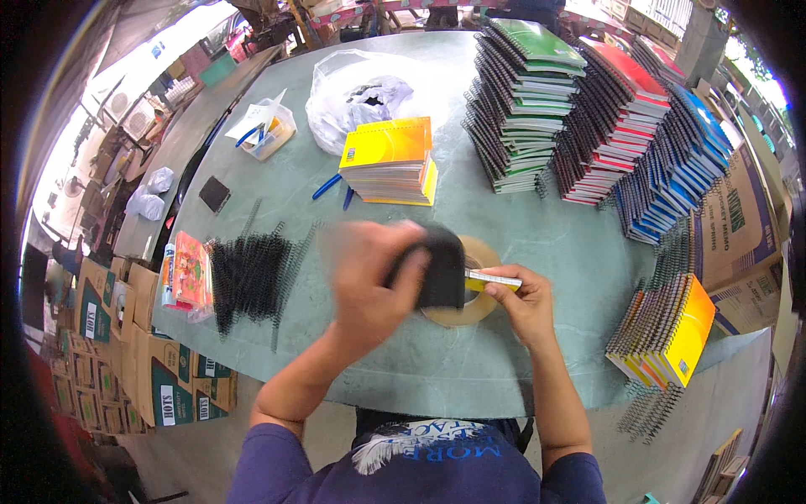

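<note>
Two hands work a dark block and a tape roll at the near table edge.

Far right stand three tall notebook stacks [604,109]; two yellow stacks [393,160] lie lower. The blurred left hand [369,273] clasps the black block [438,265]; the right hand [519,298] pinches a yellow strip [491,280] over one tape roll [470,307].

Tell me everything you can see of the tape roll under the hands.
The tape roll is a wide tan ring, apparently packing tape, lying flat on the grey-green table near its front edge. A black object, gripped by the blurred left hand, covers its left part. The right hand rests against its right side.
</note>
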Available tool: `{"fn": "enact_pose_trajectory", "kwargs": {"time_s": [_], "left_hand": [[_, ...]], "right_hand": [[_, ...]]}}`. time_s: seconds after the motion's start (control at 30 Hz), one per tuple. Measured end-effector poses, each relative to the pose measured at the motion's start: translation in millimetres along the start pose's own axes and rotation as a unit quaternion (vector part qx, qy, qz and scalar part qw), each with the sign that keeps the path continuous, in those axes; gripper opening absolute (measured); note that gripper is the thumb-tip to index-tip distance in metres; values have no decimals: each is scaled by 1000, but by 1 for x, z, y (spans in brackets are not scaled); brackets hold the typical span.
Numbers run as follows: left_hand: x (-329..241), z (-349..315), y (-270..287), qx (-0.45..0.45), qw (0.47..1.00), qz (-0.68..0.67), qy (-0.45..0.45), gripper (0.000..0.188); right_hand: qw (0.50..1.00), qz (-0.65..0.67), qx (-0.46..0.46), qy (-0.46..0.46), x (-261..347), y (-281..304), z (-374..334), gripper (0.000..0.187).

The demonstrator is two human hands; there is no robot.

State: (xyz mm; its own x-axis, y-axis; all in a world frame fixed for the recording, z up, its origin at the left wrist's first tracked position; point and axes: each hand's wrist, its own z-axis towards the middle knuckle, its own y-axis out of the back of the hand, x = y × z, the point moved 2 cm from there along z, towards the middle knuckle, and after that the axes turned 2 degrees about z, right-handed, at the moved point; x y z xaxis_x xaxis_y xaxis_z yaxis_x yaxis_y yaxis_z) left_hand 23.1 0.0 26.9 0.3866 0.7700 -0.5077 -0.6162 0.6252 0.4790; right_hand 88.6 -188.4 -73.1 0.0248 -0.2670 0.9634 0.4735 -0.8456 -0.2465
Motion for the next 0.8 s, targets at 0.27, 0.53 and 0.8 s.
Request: {"fn": "enact_pose_trajectory", "kwargs": {"time_s": [0.27, 0.53, 0.8], "left_hand": [[-5, -3, -14, 62, 998, 20, -5, 31], [-12, -10, -35, 181, 983, 29, -15, 28], [-14, -61, -48, 354, 934, -38, 7, 28]], "right_hand": [[999, -27, 21, -41, -12, 8, -2, 27], [998, -38, 48, -20, -13, 7, -3, 33], [998, -17, 51, -25, -8, 5, 0, 33]]}}
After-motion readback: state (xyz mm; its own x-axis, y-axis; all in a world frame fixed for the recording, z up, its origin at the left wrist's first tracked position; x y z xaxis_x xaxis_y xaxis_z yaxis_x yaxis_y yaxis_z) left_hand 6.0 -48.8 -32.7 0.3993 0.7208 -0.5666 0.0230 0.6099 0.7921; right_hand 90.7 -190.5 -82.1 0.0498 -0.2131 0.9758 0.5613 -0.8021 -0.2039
